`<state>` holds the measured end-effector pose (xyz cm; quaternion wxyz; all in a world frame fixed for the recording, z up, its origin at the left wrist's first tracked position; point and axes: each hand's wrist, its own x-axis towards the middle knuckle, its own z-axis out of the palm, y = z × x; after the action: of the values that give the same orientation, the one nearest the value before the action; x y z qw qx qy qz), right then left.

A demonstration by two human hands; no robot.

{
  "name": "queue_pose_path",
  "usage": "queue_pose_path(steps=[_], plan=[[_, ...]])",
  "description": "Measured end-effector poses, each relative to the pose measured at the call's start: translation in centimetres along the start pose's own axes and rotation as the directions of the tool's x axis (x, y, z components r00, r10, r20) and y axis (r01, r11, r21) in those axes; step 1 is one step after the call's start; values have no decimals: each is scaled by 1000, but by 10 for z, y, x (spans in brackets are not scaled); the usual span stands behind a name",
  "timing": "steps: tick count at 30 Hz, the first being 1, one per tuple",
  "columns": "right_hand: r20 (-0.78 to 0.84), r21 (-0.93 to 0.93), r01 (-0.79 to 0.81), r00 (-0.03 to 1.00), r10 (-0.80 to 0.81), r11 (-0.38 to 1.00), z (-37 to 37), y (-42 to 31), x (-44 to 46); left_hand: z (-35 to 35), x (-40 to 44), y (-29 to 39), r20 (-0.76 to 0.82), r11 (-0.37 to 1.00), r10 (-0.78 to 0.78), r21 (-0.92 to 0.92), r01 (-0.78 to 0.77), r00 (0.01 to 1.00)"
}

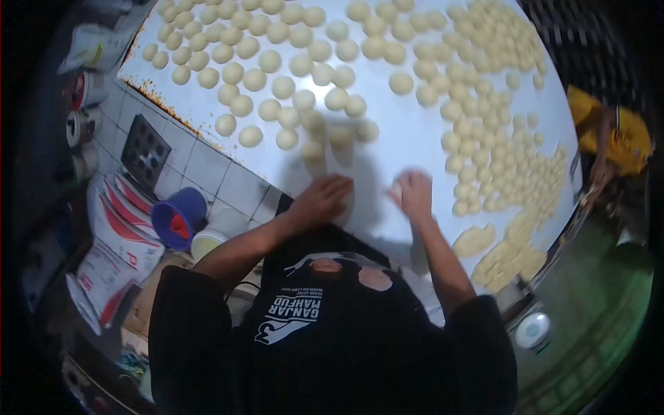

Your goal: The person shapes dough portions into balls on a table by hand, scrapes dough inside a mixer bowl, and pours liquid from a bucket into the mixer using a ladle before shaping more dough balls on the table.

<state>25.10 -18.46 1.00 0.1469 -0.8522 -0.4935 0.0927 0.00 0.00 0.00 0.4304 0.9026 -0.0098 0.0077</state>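
My left hand (321, 200) is over the near edge of the white table (387, 145), palm down, its fingers bent and together; anything under them is hidden. To its right, my right hand (413, 196) is closed above the tabletop, slightly blurred. A small pale bit shows at its thumb, too unclear to name. Round dough balls (283, 87) lie in loose rows beyond my left hand. Smaller dough balls (484, 142) are packed closely on the right side, with flat dough pieces (512, 256) at the near right corner.
Left of the table, a purple bucket (181, 218) with something red inside stands by red-and-white sacks (114, 252). A dark tray with round hollows (145, 152) rests against the tiles. At the right edge, another person's arm (603, 149) shows beside yellow cloth (629, 142).
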Motion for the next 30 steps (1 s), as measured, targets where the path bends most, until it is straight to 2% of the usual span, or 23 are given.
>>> queue_pose_path(steps=[1, 2, 3, 5, 7, 8, 9, 10, 11, 12, 14, 15, 17, 18, 19, 21, 23, 24, 26, 27, 28, 29, 30], plan=[[10, -6, -54, 999, 54, 999, -15, -22, -8, -20, 5, 1, -36, 1000, -31, -3, 31, 999], [-190, 82, -133, 971, 147, 988, -7, -45, 14, -34, 6, 5, -73, 998, -61, -14, 60, 995], [-283, 240, -190, 924, 256, 952, 40, -38, 15, -6, 21, -2, -60, 983, -9, 182, 20, 998], [-308, 245, 134, 950, -53, 960, 35, -34, -59, 0, 28, 24, -108, 989, -78, 113, 90, 991], [32, 426, 3, 999, -19, 905, 32, 23, -99, 7, 30, 38, -98, 986, -78, 140, 92, 992], [-228, 176, 94, 972, -52, 980, 20, 22, -86, 7, 30, 38, -126, 984, -60, 157, 80, 990], [259, -99, -215, 937, 233, 972, -6, 10, -46, 7, 30, 37, -145, 983, -39, 171, 63, 989], [-2, 60, -235, 972, 235, 970, -5, -1, -44, 8, 31, 40, -121, 984, -55, 162, 74, 991], [-265, 215, -202, 930, 256, 955, -6, -8, -40, 11, 26, 45, -129, 981, -64, 174, 86, 990], [-274, 222, -188, 930, 246, 957, 3, -14, -54, 14, 22, 45, -126, 988, -39, 146, 58, 991], [-290, 243, 3, 955, 69, 970, 29, -13, -92, -1, 22, 49, -118, 995, -36, 83, 46, 992], [-299, 230, 27, 953, 44, 973, 17, -5, -100, -7, 17, 54, -145, 997, -45, 58, 54, 988], [-176, 258, -51, 979, 99, 965, -3, 11, -107, -29, 11, 65, -177, 996, -85, 18, 90, 980], [-28, 416, -260, 954, 299, 871, -18, 7, -82, -38, 12, 65, -175, 996, -85, 6, 88, 981], [140, 527, -460, 876, 461, 715, -44, -3, -33, -47, 17, 61, -246, 993, -120, -20, 118, 962], [89, 622, -350, 921, 380, 701, -96, -27, 69, -76, 36, 48, -315, 988, -154, -58, 143, 937], [-76, 710, -167, 948, 310, 684, -128, -60, 174, -119, 66, 23, -469, 981, -194, -105, 164, 861], [-170, 767, -58, 942, 290, 639, -131, -73, 223, -140, 82, 11, -508, 969, -247, -138, 205, 826], [-274, 782, 18, 908, 318, 623, -103, -89, 312, -187, 115, -20, -604, 979, -199, -91, 181, 772], [-261, 777, 2, 911, 320, 629, -84, -71, 349, -210, 132, -34, -618, 978, -200, -82, 191, 760], [-410, 491, 143, 908, 83, 859, -58, -49, 379, -227, 152, -50, -636, 981, -183, -67, 182, 750], [-456, 138, 280, 869, -190, 950, -40, -32, 394, -244, 171, -66, -650, 983, -167, -52, 175, 741], [-362, 228, 150, 930, -59, 962, -63, -21, 401, -257, 196, -81, -611, 981, -167, -23, 194, 773]])
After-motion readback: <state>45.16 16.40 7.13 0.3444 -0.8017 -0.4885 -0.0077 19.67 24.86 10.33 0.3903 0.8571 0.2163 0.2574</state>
